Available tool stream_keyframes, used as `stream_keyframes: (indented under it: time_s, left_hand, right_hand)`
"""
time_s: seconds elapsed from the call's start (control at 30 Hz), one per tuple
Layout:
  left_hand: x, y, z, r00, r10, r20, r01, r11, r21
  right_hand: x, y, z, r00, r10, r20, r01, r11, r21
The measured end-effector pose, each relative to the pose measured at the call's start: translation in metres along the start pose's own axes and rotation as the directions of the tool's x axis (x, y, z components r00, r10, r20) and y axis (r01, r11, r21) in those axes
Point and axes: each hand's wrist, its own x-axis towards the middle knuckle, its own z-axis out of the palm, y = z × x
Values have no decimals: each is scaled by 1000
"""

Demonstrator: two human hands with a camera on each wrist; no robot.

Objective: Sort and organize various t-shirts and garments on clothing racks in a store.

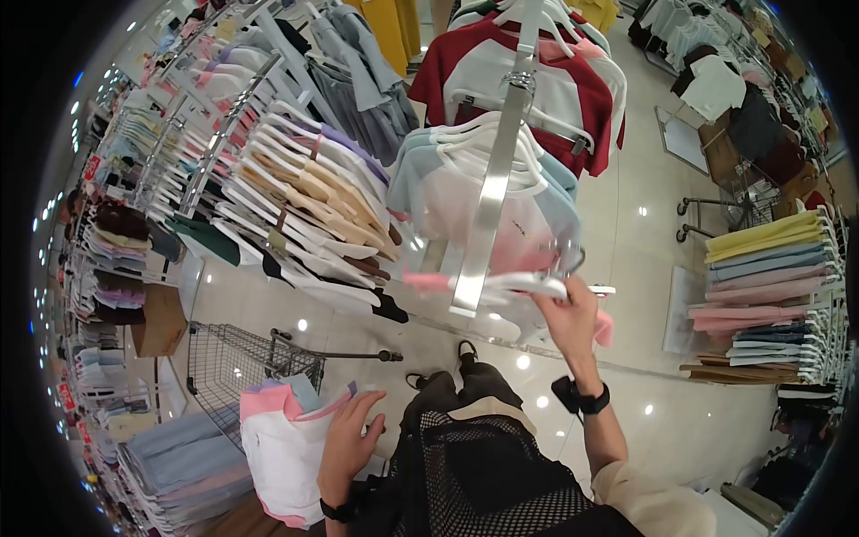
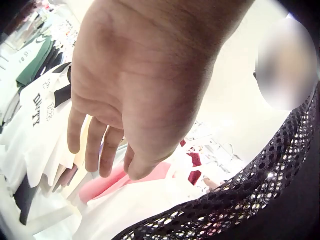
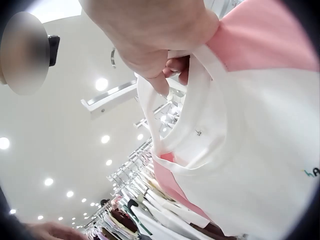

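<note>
My right hand (image 1: pixel 570 322) pinches the hanger and collar of a white shirt with pink sleeves (image 3: pixel 270 125), close to the front end of a metal rail (image 1: pixel 490 215). In the right wrist view the fingers of the right hand (image 3: pixel 165 75) curl round at the neckline. Low on the left, my left hand (image 1: pixel 351 443) is beside a bundle of white and pink shirts (image 1: pixel 282 447); its fingers are spread loosely, and whether they touch the cloth is unclear. The left wrist view shows that hand (image 2: pixel 130 85) with relaxed fingers over pink and white cloth (image 2: pixel 127 182).
Light blue and pink shirts (image 1: pixel 483 197) hang on the rail, with red and white ones (image 1: pixel 573 98) behind. A full clothes rack (image 1: pixel 313 197) stands left, above a wire cart (image 1: pixel 242 358). Folded trousers (image 1: pixel 765 295) hang at the right.
</note>
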Motion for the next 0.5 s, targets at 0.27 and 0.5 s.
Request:
stream_keyframes:
  time_s: [0.27, 0.5]
  left_hand:
    - [13, 12, 7, 1000, 1, -2, -1, 1000, 8]
    - [11, 10, 6, 995, -99, -16, 98, 995, -30]
  right_hand:
    - [104, -9, 24, 992, -71, 107, 70, 997, 14]
    - [171, 3, 55, 975, -147, 165, 146, 989, 15]
